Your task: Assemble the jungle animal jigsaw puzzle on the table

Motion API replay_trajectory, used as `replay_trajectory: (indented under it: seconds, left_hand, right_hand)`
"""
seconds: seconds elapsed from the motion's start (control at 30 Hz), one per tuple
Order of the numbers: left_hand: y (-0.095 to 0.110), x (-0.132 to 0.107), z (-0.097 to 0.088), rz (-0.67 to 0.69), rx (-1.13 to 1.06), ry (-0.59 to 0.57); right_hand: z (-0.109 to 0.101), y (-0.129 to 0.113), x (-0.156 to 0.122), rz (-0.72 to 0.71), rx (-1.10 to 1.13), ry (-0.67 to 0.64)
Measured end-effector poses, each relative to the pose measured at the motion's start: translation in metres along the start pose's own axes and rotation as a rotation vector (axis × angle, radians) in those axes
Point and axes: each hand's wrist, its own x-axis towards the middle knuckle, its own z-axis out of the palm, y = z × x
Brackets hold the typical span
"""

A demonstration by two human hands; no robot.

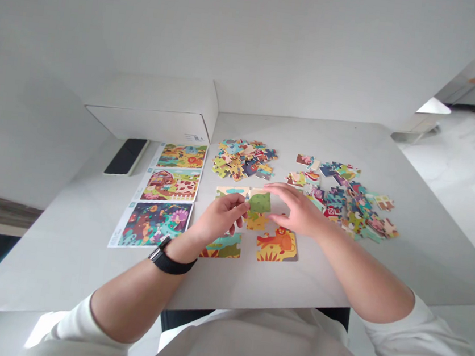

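My left hand (225,215) pinches a green puzzle piece (260,202) at its left edge between thumb and finger. On the piece's other side, my right hand (296,207) has thumb and fingers apart; whether a fingertip touches the piece I cannot tell. Beneath and around the hands lie puzzle pieces of a picture: a lion piece (278,244) at the lower right, a teal and yellow piece (227,245) at the lower left, and a yellow piece (256,222) between them. A pale piece with a blue cloud (236,191) is partly covered by my left hand.
A loose puzzle heap (243,159) lies at the back, and a larger heap (350,205) spreads to the right. Left of the hands is a sheet with three pictures (170,184). A phone (127,156) and a white box (149,122) stand farther left on the table (62,249).
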Motion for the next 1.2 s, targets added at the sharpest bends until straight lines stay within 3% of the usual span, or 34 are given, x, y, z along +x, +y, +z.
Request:
replay_trajectory:
  seconds: [0.2,0.33,0.47,0.7,1.2]
  left_hand:
    - [-0.006,0.001,-0.001,0.052,0.214,0.02]
    - [-0.006,0.0,-0.004,0.353,0.63,0.145]
    - [-0.012,0.0,-0.001,0.618,0.928,0.084]
    - [-0.023,0.003,0.012,0.544,1.138,-0.012]
    - [-0.023,0.005,0.012,0.508,1.116,-0.036]
  right_hand:
    - [0.001,0.007,0.001,0.003,-0.041,0.007]
    - [-0.01,0.03,-0.005,0.094,-0.12,-0.011]
    - [-0.02,0.05,-0.011,0.181,-0.197,-0.054]
    - [-0.015,0.059,-0.011,0.171,-0.229,-0.1]
    - [-0.008,0.06,-0.008,0.168,-0.282,-0.154]
